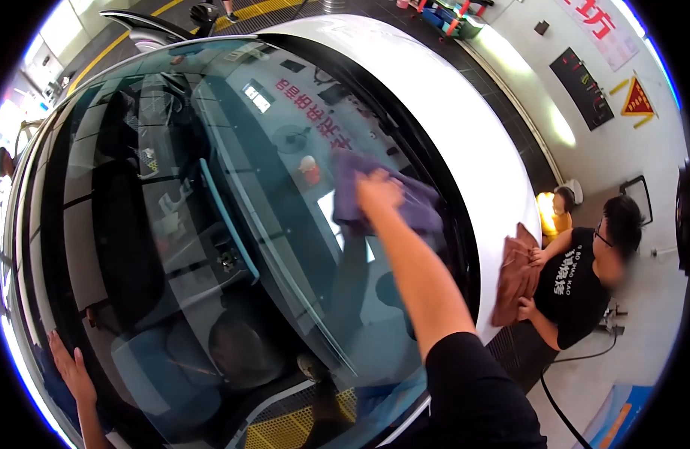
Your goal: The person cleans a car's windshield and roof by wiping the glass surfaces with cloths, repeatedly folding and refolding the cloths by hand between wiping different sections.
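Observation:
My right hand point(380, 192) presses a purple cloth point(412, 206) onto the windshield point(285, 217) of a white car, its fingers partly sunk in the folds. The cloth lies bunched near the lower edge of the glass, by the dark wiper cowl. At the far lower left, my left hand point(74, 370) rests with fingers stretched out at the dark roof edge of the car and holds nothing. Through the glass show the dashboard and seats, mixed with reflections.
Beside the white hood point(464, 135), a person in a black shirt point(577, 277) holds a brown cloth point(515, 277) with both hands at the car's front. A black hose point(558, 408) hangs near the wall. Farther back stands a cart point(451, 21) with coloured bins.

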`<action>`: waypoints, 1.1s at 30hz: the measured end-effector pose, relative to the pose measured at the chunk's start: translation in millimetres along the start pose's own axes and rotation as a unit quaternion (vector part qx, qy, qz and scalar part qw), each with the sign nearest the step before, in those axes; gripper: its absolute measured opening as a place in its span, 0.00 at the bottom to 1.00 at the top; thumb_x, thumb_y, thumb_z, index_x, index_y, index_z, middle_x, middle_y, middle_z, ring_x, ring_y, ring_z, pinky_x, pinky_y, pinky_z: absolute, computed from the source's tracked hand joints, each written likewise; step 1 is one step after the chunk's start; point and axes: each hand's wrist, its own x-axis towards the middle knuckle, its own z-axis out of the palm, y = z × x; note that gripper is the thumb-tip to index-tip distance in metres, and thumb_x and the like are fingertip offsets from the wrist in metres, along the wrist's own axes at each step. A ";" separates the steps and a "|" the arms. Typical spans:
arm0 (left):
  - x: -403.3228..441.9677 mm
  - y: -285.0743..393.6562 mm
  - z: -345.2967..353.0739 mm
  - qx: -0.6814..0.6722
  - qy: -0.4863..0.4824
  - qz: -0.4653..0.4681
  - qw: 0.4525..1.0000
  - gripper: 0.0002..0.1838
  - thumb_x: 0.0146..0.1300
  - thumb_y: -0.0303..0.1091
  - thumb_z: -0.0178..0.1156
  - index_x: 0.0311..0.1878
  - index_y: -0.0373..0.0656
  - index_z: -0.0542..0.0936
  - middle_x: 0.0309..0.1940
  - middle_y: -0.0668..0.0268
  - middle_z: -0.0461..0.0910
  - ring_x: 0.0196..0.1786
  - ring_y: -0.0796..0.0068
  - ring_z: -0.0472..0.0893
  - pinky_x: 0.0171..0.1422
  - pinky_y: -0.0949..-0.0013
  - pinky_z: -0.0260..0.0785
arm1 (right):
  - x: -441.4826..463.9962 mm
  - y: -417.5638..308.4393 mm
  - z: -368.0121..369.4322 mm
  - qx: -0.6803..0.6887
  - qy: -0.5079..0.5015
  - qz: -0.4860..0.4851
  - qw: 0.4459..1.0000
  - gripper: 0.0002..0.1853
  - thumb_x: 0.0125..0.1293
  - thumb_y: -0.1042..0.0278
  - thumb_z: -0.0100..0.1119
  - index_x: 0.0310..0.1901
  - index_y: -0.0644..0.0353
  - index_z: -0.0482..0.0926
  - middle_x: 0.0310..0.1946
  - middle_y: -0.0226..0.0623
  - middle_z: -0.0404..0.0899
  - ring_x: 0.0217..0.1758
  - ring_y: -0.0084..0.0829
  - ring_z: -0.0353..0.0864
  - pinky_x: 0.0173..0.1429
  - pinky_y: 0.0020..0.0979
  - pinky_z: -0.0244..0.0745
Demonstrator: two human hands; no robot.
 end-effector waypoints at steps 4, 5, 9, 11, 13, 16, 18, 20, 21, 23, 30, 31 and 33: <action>-5.6 7.0 -12.7 -0.019 -0.004 0.002 1.000 0.32 0.78 0.50 0.40 0.79 0.47 0.53 0.80 0.60 0.51 0.82 0.57 0.47 0.82 0.56 0.37 | -186.6 -203.7 -2.9 0.074 0.157 -0.490 0.854 0.41 0.66 0.34 0.48 0.68 0.62 0.70 0.68 0.56 0.68 0.71 0.65 0.62 0.70 0.66 0.55; -7.3 5.9 -12.4 -0.014 -0.005 0.005 1.000 0.31 0.78 0.49 0.37 0.79 0.46 0.54 0.80 0.59 0.51 0.82 0.57 0.47 0.82 0.55 0.37 | -249.0 -230.5 -5.4 0.116 0.110 -0.579 0.799 0.42 0.64 0.32 0.49 0.68 0.59 0.70 0.72 0.55 0.63 0.75 0.64 0.57 0.74 0.65 0.49; -9.1 8.6 -22.5 -0.097 -0.020 0.009 0.995 0.32 0.78 0.51 0.35 0.79 0.43 0.55 0.79 0.58 0.52 0.82 0.56 0.47 0.82 0.55 0.36 | -365.6 -301.7 43.2 0.245 -0.143 -0.754 0.593 0.48 0.57 0.29 0.55 0.73 0.55 0.64 0.77 0.53 0.51 0.79 0.58 0.51 0.82 0.48 0.40; -9.0 7.3 -19.5 -0.123 -0.022 0.016 0.992 0.33 0.78 0.52 0.34 0.78 0.42 0.56 0.79 0.57 0.52 0.82 0.56 0.47 0.82 0.55 0.36 | -337.0 -314.2 39.3 0.251 -0.161 -0.720 0.627 0.50 0.54 0.28 0.57 0.71 0.60 0.66 0.74 0.54 0.58 0.77 0.53 0.56 0.81 0.42 0.46; -8.4 8.8 -20.4 -0.137 -0.025 0.008 0.990 0.34 0.77 0.53 0.34 0.78 0.41 0.56 0.79 0.57 0.52 0.82 0.56 0.47 0.82 0.54 0.36 | -287.7 -326.2 31.1 0.234 -0.171 -0.676 0.677 0.52 0.50 0.27 0.60 0.67 0.64 0.69 0.69 0.54 0.66 0.74 0.48 0.63 0.78 0.39 0.53; -6.8 0.7 -18.4 -0.158 -0.025 0.011 0.987 0.36 0.76 0.55 0.35 0.78 0.40 0.56 0.79 0.55 0.52 0.82 0.56 0.47 0.82 0.54 0.36 | -183.1 -326.5 20.6 0.249 -0.116 -0.590 0.759 0.51 0.49 0.24 0.60 0.61 0.66 0.75 0.61 0.53 0.76 0.68 0.47 0.72 0.74 0.38 0.61; -4.0 -1.4 -17.1 -0.166 -0.026 0.014 0.986 0.36 0.76 0.56 0.36 0.78 0.40 0.56 0.79 0.55 0.52 0.82 0.56 0.47 0.82 0.54 0.35 | -100.2 -304.5 20.1 0.233 -0.074 -0.527 0.814 0.49 0.53 0.23 0.57 0.64 0.60 0.74 0.64 0.50 0.75 0.70 0.47 0.70 0.75 0.38 0.59; -1.7 0.4 -18.8 -0.171 -0.027 0.013 0.985 0.37 0.76 0.57 0.36 0.78 0.40 0.56 0.79 0.54 0.52 0.82 0.56 0.48 0.83 0.54 0.34 | -21.7 -262.2 15.9 0.178 -0.076 -0.453 0.870 0.50 0.59 0.22 0.50 0.72 0.57 0.65 0.71 0.49 0.66 0.76 0.47 0.62 0.78 0.38 0.54; -0.1 0.1 -16.7 -0.178 -0.024 0.012 0.984 0.37 0.75 0.57 0.37 0.78 0.40 0.56 0.79 0.54 0.52 0.82 0.56 0.48 0.83 0.54 0.34 | 15.0 -233.2 14.5 0.168 -0.092 -0.425 0.884 0.50 0.61 0.22 0.49 0.74 0.55 0.62 0.73 0.48 0.64 0.77 0.47 0.60 0.79 0.38 0.53; 1.1 -2.7 -15.6 -0.188 -0.027 0.006 0.982 0.38 0.75 0.58 0.38 0.78 0.40 0.56 0.79 0.54 0.52 0.82 0.56 0.48 0.83 0.54 0.34 | 81.5 -170.3 19.2 0.173 -0.080 -0.357 0.915 0.48 0.60 0.22 0.50 0.72 0.53 0.66 0.71 0.46 0.66 0.76 0.46 0.62 0.78 0.38 0.53; 3.7 8.8 -20.5 -0.175 -0.032 0.008 0.984 0.36 0.76 0.55 0.41 0.78 0.40 0.55 0.79 0.55 0.53 0.82 0.57 0.48 0.83 0.55 0.35 | 229.6 174.7 84.9 -0.109 -0.046 -0.273 0.955 0.31 0.77 0.50 0.41 0.78 0.37 0.50 0.76 0.55 0.52 0.73 0.57 0.65 0.75 0.43 0.61; 7.2 11.6 -21.0 -0.151 -0.031 0.014 0.988 0.36 0.76 0.54 0.41 0.78 0.40 0.55 0.79 0.55 0.53 0.82 0.57 0.48 0.83 0.55 0.35 | 225.4 191.1 91.0 -0.117 -0.066 -0.201 0.970 0.29 0.79 0.61 0.34 0.78 0.27 0.48 0.78 0.54 0.47 0.70 0.59 0.68 0.74 0.47 0.63; 9.7 9.9 -19.2 -0.116 -0.024 0.018 0.993 0.34 0.77 0.51 0.42 0.78 0.40 0.56 0.79 0.55 0.54 0.81 0.56 0.49 0.82 0.56 0.37 | 159.5 140.2 62.8 -0.069 -0.040 -0.109 0.991 0.31 0.75 0.47 0.43 0.77 0.38 0.54 0.71 0.57 0.60 0.66 0.61 0.71 0.69 0.53 0.67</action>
